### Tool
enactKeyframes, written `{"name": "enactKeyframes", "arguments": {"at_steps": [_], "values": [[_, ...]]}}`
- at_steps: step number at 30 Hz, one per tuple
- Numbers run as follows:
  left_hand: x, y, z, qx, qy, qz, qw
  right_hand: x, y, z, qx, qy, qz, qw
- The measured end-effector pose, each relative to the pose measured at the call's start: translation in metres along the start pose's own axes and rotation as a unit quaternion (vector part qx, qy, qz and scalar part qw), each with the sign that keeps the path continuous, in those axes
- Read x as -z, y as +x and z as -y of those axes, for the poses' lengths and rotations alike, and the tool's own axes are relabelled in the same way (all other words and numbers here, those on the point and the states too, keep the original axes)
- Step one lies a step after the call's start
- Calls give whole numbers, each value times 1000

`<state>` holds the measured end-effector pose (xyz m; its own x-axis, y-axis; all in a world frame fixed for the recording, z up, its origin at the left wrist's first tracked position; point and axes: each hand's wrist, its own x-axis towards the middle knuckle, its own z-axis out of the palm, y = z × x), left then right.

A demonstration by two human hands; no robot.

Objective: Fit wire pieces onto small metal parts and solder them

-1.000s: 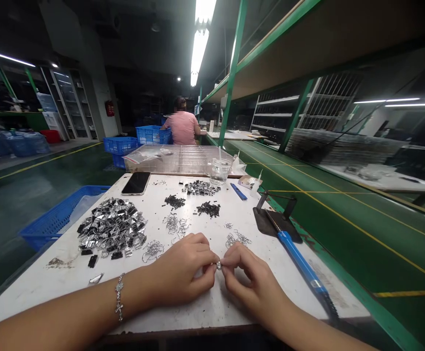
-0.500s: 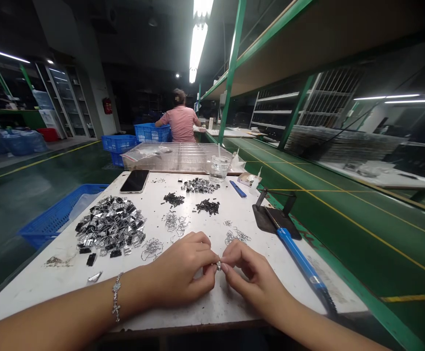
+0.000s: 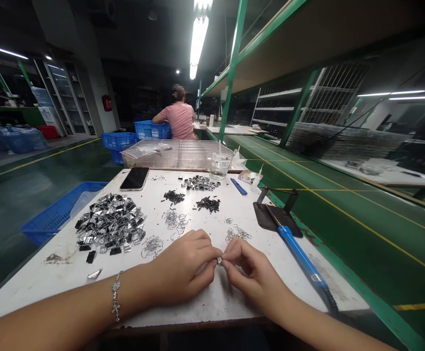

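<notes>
Close to the front edge of the white table (image 3: 194,314), my left hand (image 3: 185,265) and my right hand (image 3: 247,268) meet fingertip to fingertip. Both are closed in a pinch on a small shiny metal part (image 3: 219,262), mostly covered by the fingers. Just beyond my hands lie bent wire pieces (image 3: 176,220), with more wire pieces (image 3: 239,233) behind my right hand. To the left is a big heap of black and silver metal pieces (image 3: 112,222). One silver piece (image 3: 94,274) lies by itself near my left forearm.
Small black parts (image 3: 208,204) and a silver pile (image 3: 201,183) lie farther back. A phone (image 3: 135,179), a clear cup (image 3: 220,165) and a blue cutter (image 3: 238,186) are there too. A blue-handled soldering iron (image 3: 302,258) rests on its stand at right. Ahead sits a person (image 3: 180,117).
My hands keep their pinch on the small metal part, almost unmoved. The view shifts slightly, and the person ahead leans a little to the left.
</notes>
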<state>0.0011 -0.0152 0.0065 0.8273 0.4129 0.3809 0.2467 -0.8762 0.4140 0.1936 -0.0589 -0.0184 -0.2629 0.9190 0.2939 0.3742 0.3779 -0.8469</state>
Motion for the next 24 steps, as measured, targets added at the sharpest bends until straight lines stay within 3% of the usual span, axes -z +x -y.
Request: {"name": "enactKeyframes", "arguments": {"at_steps": [10,18,20,22,24], "values": [[-6,-1,5,19,-24,-85,996,0,5,8,-57,83,-57,993],[-7,0,10,46,-58,-109,991,-4,4,6,-74,137,-42,987],[-7,1,12,67,-94,-116,987,2,4,9,-53,76,-54,994],[-4,2,14,97,-138,-127,977,19,2,14,-23,-66,-34,997],[0,4,16,132,-191,-129,964,47,-2,17,36,-272,25,961]]}}
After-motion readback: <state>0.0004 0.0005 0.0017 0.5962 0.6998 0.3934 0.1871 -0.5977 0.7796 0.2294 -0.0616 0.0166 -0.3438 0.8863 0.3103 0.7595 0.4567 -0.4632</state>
